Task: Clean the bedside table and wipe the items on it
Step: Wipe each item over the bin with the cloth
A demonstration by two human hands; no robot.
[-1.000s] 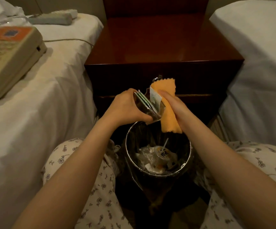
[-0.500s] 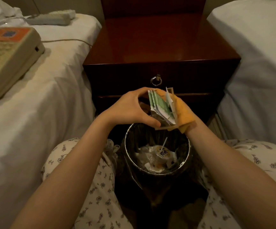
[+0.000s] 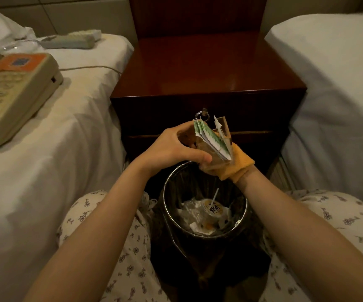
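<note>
A clear plastic holder with green-and-white sachets (image 3: pixel 212 141) is held over the waste bin, just in front of the dark wooden bedside table (image 3: pixel 208 68). My left hand (image 3: pixel 171 149) grips the holder from the left, thumb along its lower edge. An orange cloth (image 3: pixel 239 164) is draped over my right hand (image 3: pixel 246 178), which presses the cloth against the holder's right and lower side. The cloth hides most of that hand. The table's top is bare and glossy.
A round black bin (image 3: pixel 167 205) with a metal rim stands between my knees, holding a cup, a straw and wrappers. A beige telephone (image 3: pixel 13 94) and its handset (image 3: pixel 71 39) lie on the left bed (image 3: pixel 67 149). Another white bed (image 3: pixel 339 83) is on the right. A ring pull (image 3: pixel 201 115) hangs on the drawer.
The cloth hung loose from my right fingers a second ago; it now wraps that hand under the holder. The holder has turned so the sachets fan upward.
</note>
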